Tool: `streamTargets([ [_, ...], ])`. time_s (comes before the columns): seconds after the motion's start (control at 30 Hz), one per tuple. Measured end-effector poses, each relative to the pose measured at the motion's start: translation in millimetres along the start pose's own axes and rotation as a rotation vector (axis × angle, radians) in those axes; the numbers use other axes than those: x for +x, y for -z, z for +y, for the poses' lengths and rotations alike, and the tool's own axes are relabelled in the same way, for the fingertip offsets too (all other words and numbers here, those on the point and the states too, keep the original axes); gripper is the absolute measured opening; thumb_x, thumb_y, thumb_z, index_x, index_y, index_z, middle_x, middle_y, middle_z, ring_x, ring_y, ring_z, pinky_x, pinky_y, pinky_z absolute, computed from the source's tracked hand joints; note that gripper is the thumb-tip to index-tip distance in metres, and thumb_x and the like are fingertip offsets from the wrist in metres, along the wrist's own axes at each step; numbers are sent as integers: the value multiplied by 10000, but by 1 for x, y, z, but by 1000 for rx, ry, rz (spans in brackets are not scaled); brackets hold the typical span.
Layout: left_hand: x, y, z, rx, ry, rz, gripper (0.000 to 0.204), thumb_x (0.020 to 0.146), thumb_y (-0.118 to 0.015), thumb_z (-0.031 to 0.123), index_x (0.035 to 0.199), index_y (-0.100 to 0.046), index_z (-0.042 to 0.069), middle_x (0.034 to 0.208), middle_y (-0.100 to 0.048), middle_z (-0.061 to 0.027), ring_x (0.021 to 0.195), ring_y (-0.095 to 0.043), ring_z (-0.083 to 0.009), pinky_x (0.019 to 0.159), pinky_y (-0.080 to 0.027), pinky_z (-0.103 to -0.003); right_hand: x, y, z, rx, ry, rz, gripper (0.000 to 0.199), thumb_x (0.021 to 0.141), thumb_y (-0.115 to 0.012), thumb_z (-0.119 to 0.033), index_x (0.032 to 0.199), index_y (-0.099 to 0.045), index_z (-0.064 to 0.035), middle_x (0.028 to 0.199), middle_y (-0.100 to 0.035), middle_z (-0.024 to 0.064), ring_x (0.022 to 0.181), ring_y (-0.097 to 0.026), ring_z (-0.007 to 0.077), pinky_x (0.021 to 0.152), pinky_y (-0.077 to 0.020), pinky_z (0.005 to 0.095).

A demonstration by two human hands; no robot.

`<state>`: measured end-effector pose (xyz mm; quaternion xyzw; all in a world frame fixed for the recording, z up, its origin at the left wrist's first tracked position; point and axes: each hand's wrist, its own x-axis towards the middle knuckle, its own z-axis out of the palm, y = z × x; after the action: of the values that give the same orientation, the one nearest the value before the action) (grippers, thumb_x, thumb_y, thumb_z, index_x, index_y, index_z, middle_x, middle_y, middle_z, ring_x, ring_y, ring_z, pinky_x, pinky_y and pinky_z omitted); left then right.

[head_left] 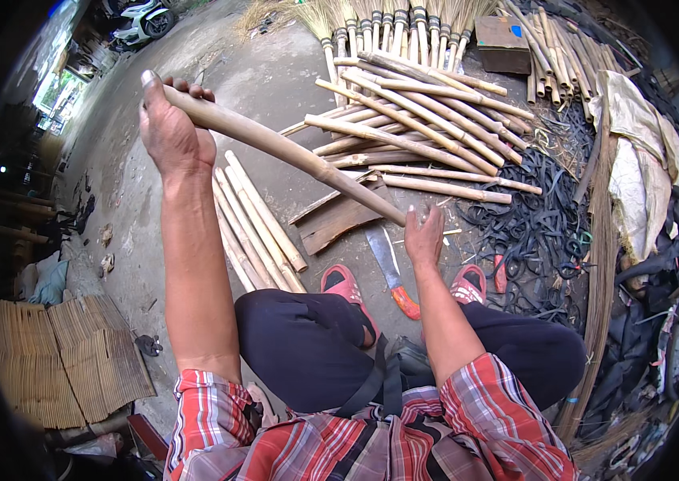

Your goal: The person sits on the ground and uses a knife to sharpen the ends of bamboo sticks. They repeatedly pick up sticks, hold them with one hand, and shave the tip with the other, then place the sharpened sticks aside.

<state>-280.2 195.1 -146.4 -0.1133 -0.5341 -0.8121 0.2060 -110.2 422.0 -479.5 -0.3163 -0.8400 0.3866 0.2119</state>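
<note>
A long tan bamboo pole (279,148) slants across the space before me, higher at its left end. My left hand (175,132) is wrapped round that upper end, with the thumb stretched along it. At the lower end my right hand (425,236) is closed on the pole's tip, its fingers partly hidden. Below this tip, a machete (383,255) with a wide grey blade and an orange-red handle lies on the ground between my feet. A curved piece of split wood or bark (339,218) rests beside the blade, under the pole.
Crossed bamboo poles (427,120) are heaped ahead, with several brooms (391,28) behind them. More cut poles (255,224) lie left of my knee. Black rubber-like strips (531,208) cover the ground at right, near a white sack (636,152). A cardboard box (503,44) sits far right.
</note>
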Motion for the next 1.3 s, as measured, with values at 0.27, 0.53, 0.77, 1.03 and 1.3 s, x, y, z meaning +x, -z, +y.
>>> streamTargets([
  [0.27, -43, 10, 22, 195, -351, 150, 400, 996, -633, 448, 988, -480, 78, 799, -496, -34, 669, -566, -127, 588, -515, -286, -124, -14, 89, -591, -336, -759, 702, 849, -763, -437, 1342, -498, -12, 1352, -548, 194, 1313, -512, 345, 1061, -444, 455],
  [0.53, -12, 30, 13, 95, -308, 209, 342, 948, -543, 401, 945, -492, 62, 716, -468, -29, 596, -503, -126, 519, -446, -293, -126, -29, 80, -456, -508, -858, 635, 777, -748, -345, 1267, -555, 9, 1159, -656, 198, 1133, -642, 381, 1046, -479, 460],
  [0.77, 12, 32, 6, 121, -275, 309, 315, 958, -572, 364, 907, -478, 67, 720, -468, -41, 598, -486, -154, 540, -421, -311, -93, 4, -15, 574, -1101, -821, 274, 896, -617, -295, 920, -588, -24, 699, -592, 83, 530, -561, 212, 480, -474, 385],
  [1.03, -9, 46, 19, -67, -166, 226, 272, 971, -533, 337, 987, -506, 67, 762, -493, -48, 638, -517, -148, 576, -466, -294, -88, 30, -48, 287, -328, -328, 267, 906, -564, -218, 979, -573, 38, 864, -652, 279, 728, -672, 419, 681, -508, 509],
  [1.3, -46, 40, 43, -117, -38, -53, 309, 1031, -511, 355, 834, -482, 118, 696, -472, -33, 613, -475, -157, 630, -434, -334, -72, 51, -131, 250, 127, -330, 270, 934, -652, -250, 963, -571, 6, 781, -655, 272, 751, -658, 479, 640, -513, 516],
])
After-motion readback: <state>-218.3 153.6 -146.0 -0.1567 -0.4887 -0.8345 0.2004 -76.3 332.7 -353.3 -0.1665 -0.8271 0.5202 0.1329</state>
